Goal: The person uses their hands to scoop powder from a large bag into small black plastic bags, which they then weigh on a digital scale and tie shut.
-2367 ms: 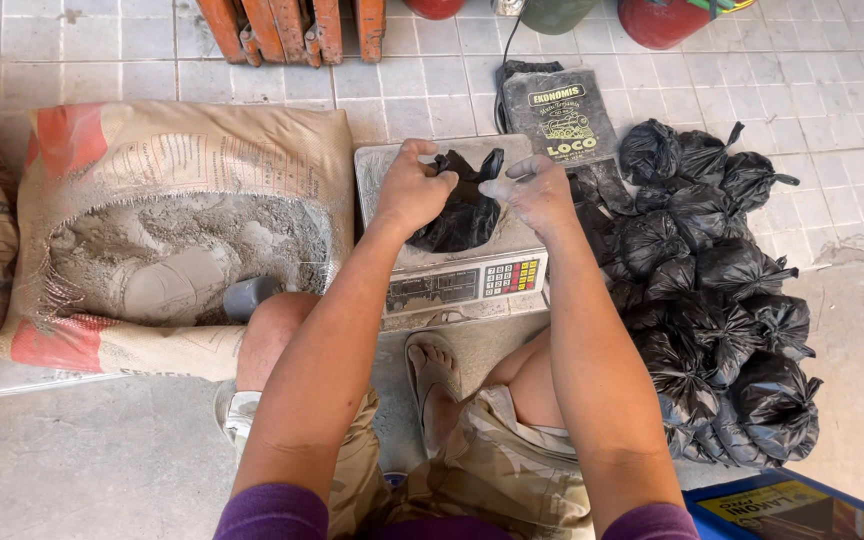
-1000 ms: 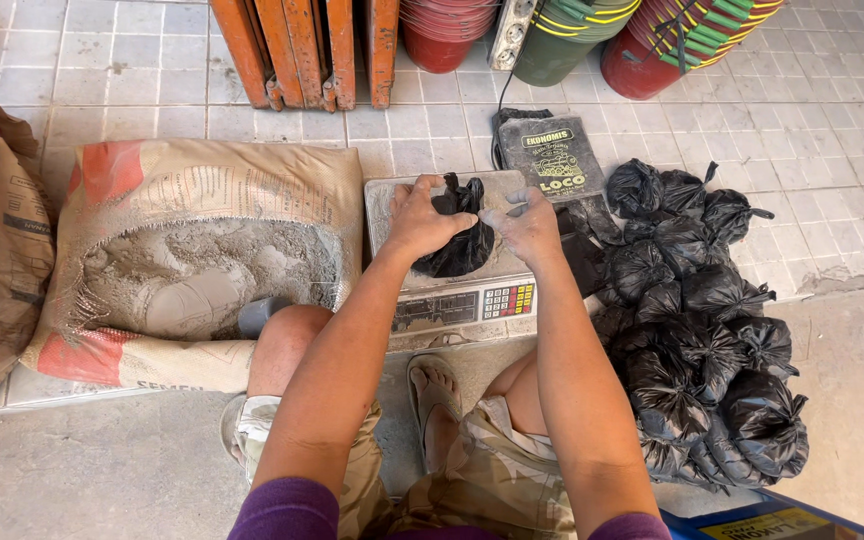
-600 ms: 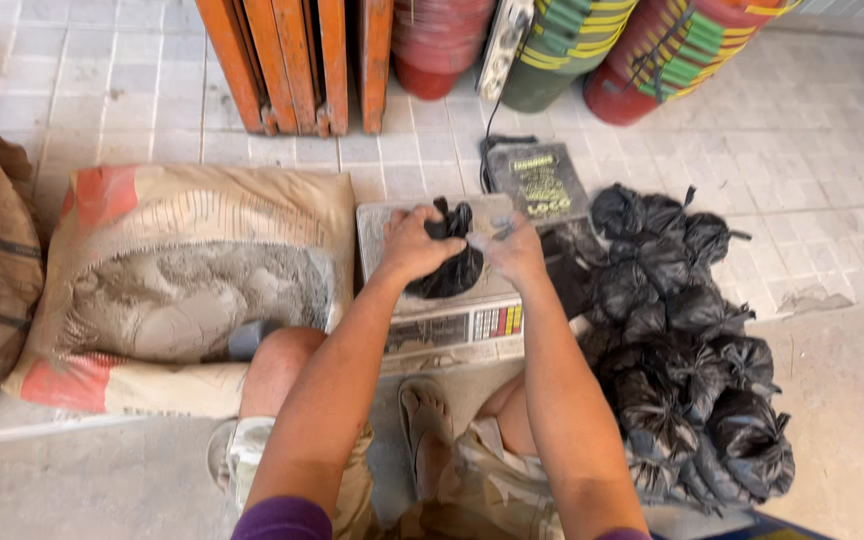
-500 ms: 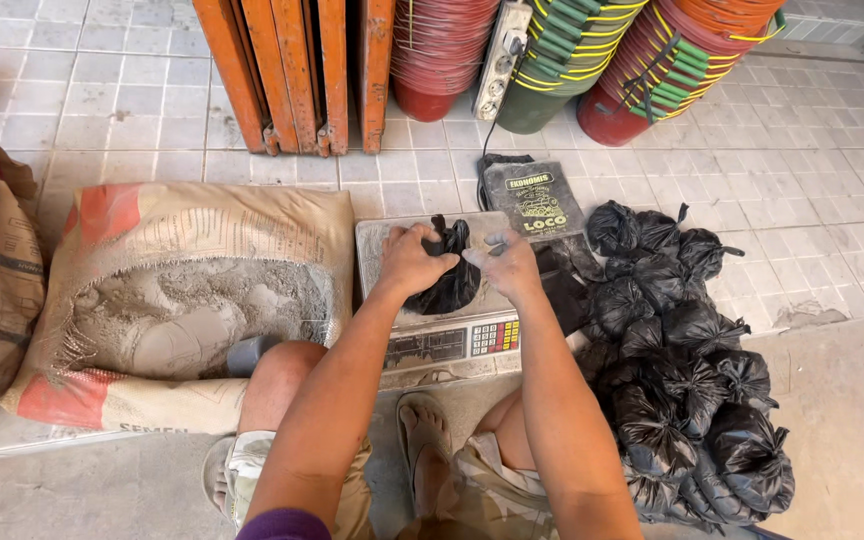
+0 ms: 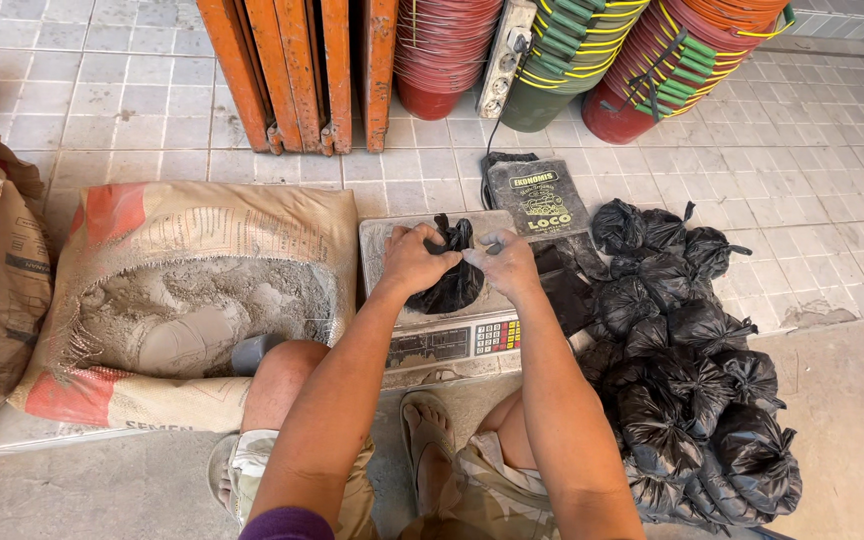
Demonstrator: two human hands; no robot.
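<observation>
A small black plastic bag, filled and bulging at the bottom, sits on the platform of a digital scale on the tiled floor. Its gathered neck sticks up between both hands: the left hand has its grip closed on the twisted top from one side, and the right hand pinches the same neck from the other, fingers together on the film. Judged from the sag, the bag is soft and shapeless, dense for its size, and the thin film likely slips under dusty fingers and could tear if pulled by one ear; the bunched neck just above the contents looks the surest hold, with a palm under the belly for lifting. Just right of the scale lies a flat pack of unused black bags, and beyond it a heap of more than 10 tied black bags reaching down toward the person's right knee. Left of the scale an open paper sack of grey powder lies on its side, a grey scoop at its mouth. At the top stand orange metal frames and stacked red and green buckets.
</observation>
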